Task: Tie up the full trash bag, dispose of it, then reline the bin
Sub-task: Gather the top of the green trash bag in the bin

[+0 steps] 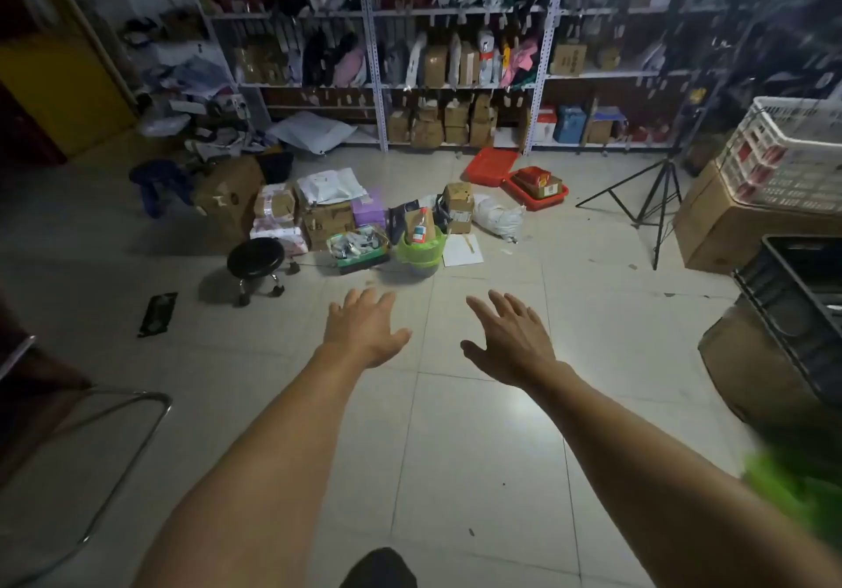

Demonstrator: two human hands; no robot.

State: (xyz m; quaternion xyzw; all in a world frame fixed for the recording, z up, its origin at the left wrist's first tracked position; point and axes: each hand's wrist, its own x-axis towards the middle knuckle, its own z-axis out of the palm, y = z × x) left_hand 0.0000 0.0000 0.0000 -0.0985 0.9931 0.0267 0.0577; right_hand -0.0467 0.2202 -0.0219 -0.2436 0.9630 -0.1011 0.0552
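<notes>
Both hands are reaching forward over the tiled floor [478, 451] with fingers spread and nearly straight. Left hand [364, 332] is holding nothing; right hand [510, 341] is holding nothing. Neither is touching any object.

Ahead of the fingertips and apart from them, the bin [420, 252] is standing on the floor. A green bag [421, 246] is lining it, with its rim folded over the bin edge. A bottle [420, 225] with a red cap and a brown paper item are sticking up above the rim, so the bag is judged full. A stool [256, 259] is standing to the left of the bin, a basket [360, 248] is sitting just beside it, and a paper sheet [462, 250] is lying to its right. Boxes [326, 218] are crowding behind.

Handling, as a judgement: the bag film is thin, soft and slippery, and is likely to tear under a sharp pull or against the bottle. The load is probably light to moderate. Take hold at the folded rim on two opposite sides, peel it up off the bin edge, and gather the slack above the contents before knotting. The protruding bottle may need pressing down first, or the neck will not be closing. Lift by the gathered neck, not by a single edge.

A blurred green mass [793, 492] is showing at the lower right; what it is cannot be told.
</notes>
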